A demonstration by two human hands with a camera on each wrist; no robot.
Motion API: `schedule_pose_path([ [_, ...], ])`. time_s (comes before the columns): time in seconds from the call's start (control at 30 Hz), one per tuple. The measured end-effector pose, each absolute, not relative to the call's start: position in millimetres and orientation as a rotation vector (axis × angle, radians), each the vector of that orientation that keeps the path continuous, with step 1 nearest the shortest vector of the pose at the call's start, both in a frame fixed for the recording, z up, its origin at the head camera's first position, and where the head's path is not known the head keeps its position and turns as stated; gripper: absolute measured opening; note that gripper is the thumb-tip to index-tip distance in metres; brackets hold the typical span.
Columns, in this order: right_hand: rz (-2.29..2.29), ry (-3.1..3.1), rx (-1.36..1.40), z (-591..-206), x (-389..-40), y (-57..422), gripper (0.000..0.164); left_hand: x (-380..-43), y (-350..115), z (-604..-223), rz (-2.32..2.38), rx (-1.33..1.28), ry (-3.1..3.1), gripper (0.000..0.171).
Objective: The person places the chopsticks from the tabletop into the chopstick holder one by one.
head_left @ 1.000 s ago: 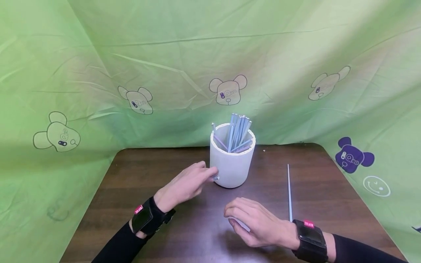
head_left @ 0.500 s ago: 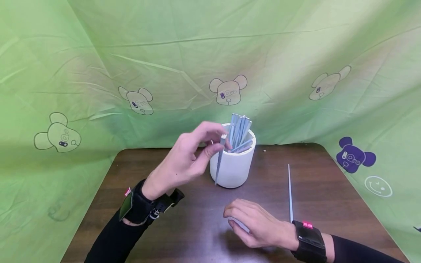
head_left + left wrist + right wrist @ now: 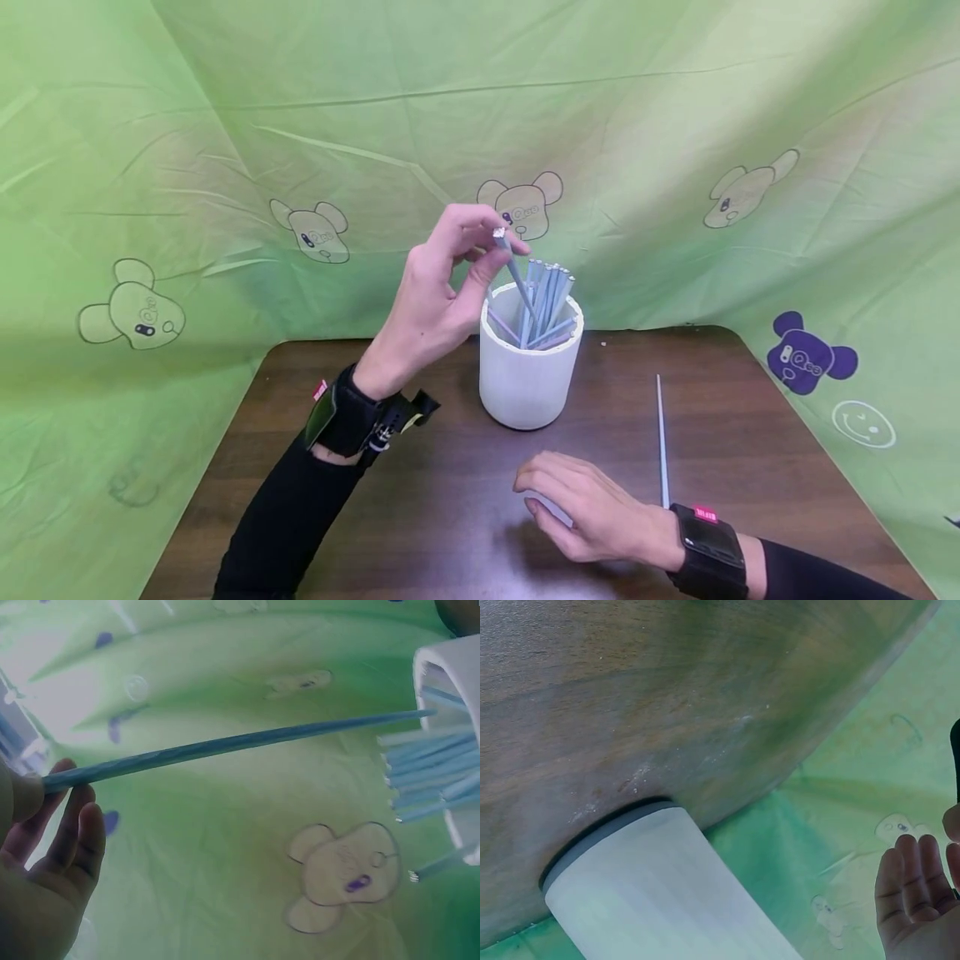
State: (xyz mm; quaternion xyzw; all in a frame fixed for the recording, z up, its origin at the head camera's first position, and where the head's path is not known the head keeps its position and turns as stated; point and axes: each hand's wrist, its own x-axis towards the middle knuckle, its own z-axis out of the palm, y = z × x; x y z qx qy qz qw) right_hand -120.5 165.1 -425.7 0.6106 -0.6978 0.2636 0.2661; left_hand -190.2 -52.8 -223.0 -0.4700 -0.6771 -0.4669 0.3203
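Observation:
My left hand [image 3: 450, 292] pinches a blue, tapered chopstick [image 3: 232, 744] near its thick end, between thumb and fingertips. The chopstick slants downward, its thin tip at the mouth of a white cylindrical holder [image 3: 525, 387]. Several blue and purplish chopsticks [image 3: 551, 296] lean inside that holder, thick ends up. Low over the table's front, my right hand [image 3: 585, 512] holds nothing, its fingers loosely bent. Another light blue chopstick [image 3: 661, 442] lies on the table beside it, its near end hidden behind the right wristband.
The brown wooden table [image 3: 420, 517] has rounded far corners. A green cloth [image 3: 375, 150] printed with bear heads hangs behind it and along both sides. Each wrist wears a black band, the right wristband [image 3: 708, 550] close over the table.
My left hand has risen from beside the holder's lower left to above its rim, turning the chopstick so its tip points down toward the opening. The right hand stays almost still.

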Motion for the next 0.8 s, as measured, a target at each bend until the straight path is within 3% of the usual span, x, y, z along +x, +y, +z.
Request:
schedule_pose_path([
  [0.43, 0.719, -1.934, 1.623, -435, -121, 172, 0.026, -245, -53, -267, -1.201, -0.993, -1.938, 0.017],
  [0.8, 0.746, -1.952, 1.609, -439, -120, 174, 0.026, -268, -47, -299, -1.130, -0.901, -2.116, 0.015],
])
